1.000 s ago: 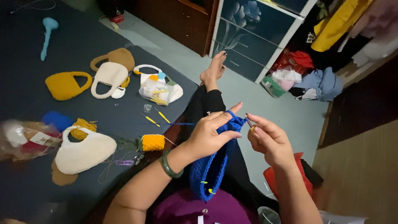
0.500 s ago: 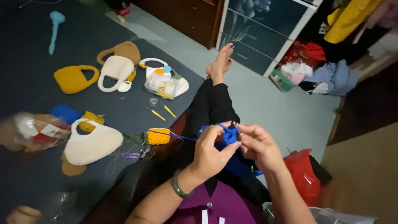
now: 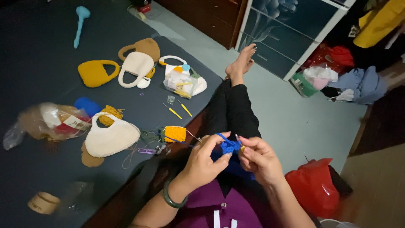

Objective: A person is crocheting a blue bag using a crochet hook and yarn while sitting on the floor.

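Note:
My left hand (image 3: 202,162) pinches the top of a blue crocheted piece (image 3: 230,147) over my lap, and a blue yarn strand runs over its forefinger. My right hand (image 3: 260,159) grips a crochet hook (image 3: 239,142) with a yellow handle, its tip at the blue piece. The lower part of the blue piece hangs behind my hands. A green bangle (image 3: 171,198) circles my left wrist. I sit on a dark mat (image 3: 38,55) with one leg in black trousers (image 3: 234,112) stretched out.
Crocheted bags lie on the mat: white (image 3: 110,138), cream (image 3: 136,67), mustard (image 3: 95,72), tan (image 3: 145,45). An orange square (image 3: 174,134), two yellow hooks (image 3: 179,109) and plastic bags (image 3: 50,121) are near. A red bag (image 3: 313,185) sits at my right, a cabinet (image 3: 287,29) ahead.
My hands have dropped lower toward my lap with the blue piece bunched between them. The camera has tilted, so the mat and bags sit further right in view.

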